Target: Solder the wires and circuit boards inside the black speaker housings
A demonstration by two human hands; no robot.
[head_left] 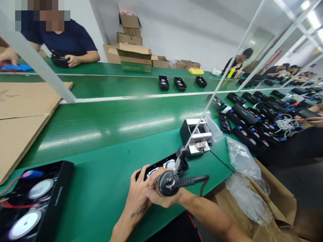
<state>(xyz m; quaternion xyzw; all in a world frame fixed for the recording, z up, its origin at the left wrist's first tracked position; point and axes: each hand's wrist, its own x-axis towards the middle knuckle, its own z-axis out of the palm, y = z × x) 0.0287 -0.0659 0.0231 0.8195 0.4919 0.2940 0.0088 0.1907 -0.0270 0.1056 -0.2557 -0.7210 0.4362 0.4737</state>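
You face a green surface [101, 188], with a cardboard sheet [27, 111] at left and an open black case [57, 201] with two round speakers [25, 224] at near left. A black-and-white box [202, 137] stands right of centre. Just nearer lies a second case [169, 163]; your left hand [138, 189] is curled over its left end, your right hand [163, 200] clamped around a black corded tool [168, 183].

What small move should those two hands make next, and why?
Probably check that the tip of the corded tool sits squarely before pressing down. The right hand grips the tool over the black case, and the left hand is already on the case, but the tip is hidden in this view, so its placement cannot be confirmed.
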